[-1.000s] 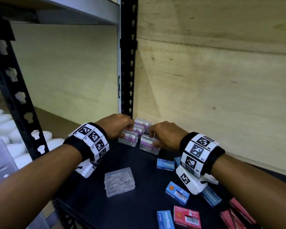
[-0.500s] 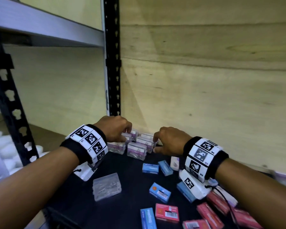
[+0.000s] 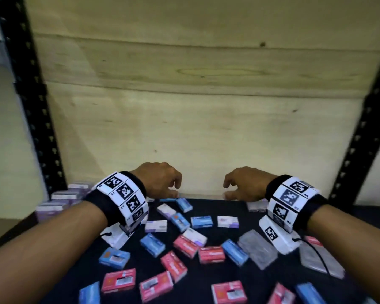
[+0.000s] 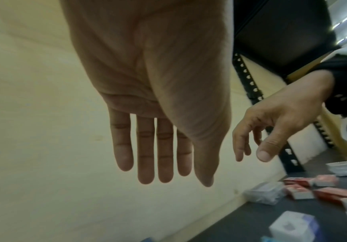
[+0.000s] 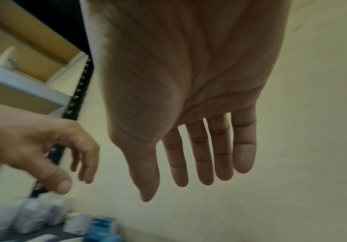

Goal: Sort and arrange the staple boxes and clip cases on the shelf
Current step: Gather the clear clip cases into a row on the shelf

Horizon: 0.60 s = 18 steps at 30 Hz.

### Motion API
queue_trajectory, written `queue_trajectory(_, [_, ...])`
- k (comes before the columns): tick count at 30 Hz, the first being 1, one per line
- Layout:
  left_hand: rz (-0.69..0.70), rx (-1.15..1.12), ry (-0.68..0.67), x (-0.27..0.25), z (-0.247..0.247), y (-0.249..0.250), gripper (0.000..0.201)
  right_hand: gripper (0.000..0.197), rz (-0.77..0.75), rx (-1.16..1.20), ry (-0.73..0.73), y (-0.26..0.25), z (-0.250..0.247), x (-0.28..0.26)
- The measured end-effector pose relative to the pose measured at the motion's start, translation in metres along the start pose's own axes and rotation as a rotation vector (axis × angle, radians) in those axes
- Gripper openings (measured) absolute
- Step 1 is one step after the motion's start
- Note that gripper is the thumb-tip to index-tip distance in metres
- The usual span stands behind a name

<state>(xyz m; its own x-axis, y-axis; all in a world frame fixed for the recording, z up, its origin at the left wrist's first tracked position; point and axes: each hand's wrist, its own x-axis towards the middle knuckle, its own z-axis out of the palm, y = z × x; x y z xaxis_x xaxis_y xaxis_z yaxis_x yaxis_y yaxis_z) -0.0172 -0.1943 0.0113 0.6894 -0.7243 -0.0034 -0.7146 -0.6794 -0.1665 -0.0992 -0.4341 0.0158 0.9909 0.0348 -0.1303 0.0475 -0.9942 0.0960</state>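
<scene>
Both hands hover over the back of the black shelf, palms down, holding nothing. My left hand is left of centre, fingers relaxed, and its straight fingers show in the left wrist view. My right hand hangs a hand's width to its right, fingers loose. A row of purple-labelled clip cases stands in the back left corner. Red staple boxes and blue staple boxes lie scattered across the shelf. Clear clip cases lie at the right under my right wrist.
A plywood back wall closes the shelf. Black perforated uprights stand at the left and right. White-and-purple small boxes lie among the staple boxes mid-shelf.
Both hands have let go of the purple clip cases in the left corner and moved right to the shelf's middle. The view has swung right, showing many more boxes.
</scene>
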Motion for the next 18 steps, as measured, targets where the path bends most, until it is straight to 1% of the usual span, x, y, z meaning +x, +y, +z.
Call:
queue_trajectory(4, [0.093,-0.015,-0.02,0.04,0.0,0.047,0.034,0.044,0.112,0.045,-0.007,0.064,0.009,-0.028])
queue_trajectory(9, [0.143,-0.067,-0.105,0.078,0.003,0.097,0.038,0.04,0.18,0.106,-0.027,0.116,0.033,-0.047])
queue_trajectory(12, [0.195,-0.16,-0.196,0.09,0.013,0.118,0.035,0.04,0.171,0.14,-0.051,0.127,0.046,-0.046])
queue_trajectory(15, [0.261,-0.314,-0.306,0.091,0.025,0.13,0.039,0.042,0.138,0.154,-0.064,0.132,0.053,-0.038])
queue_trajectory(18, [0.293,-0.4,-0.305,0.086,0.029,0.137,0.042,0.045,0.117,0.142,-0.091,0.132,0.056,-0.027])
